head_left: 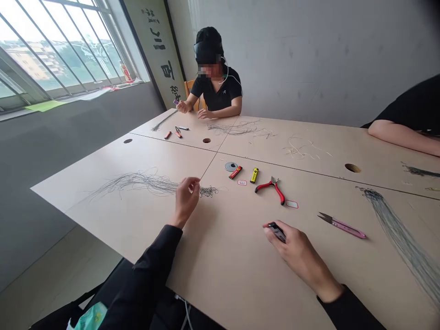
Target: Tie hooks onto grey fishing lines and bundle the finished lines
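Observation:
My left hand (187,199) is closed in a pinch over a loose bundle of thin dark cords (137,183) on the table. Whatever sits between those fingertips is too fine to make out. The bundle's knotted, looped end (208,191) pokes out to the right of the hand. Held just above the tabletop, my right hand (295,245) is wrapped round a small black lighter (277,232), its top showing past the thumb. Pliers with red handles (271,189) lie open beyond it. Off to its right rest thread snips with pink handles (343,226).
A red lighter (235,173), a yellow lighter (254,175) and a grommet ring (230,167) lie mid-table. Another cord bundle (395,229) spreads at the right. A co-worker (218,87) sits across; another person's arm (405,135) rests at the right edge. Holes (352,168) pierce the tabletop.

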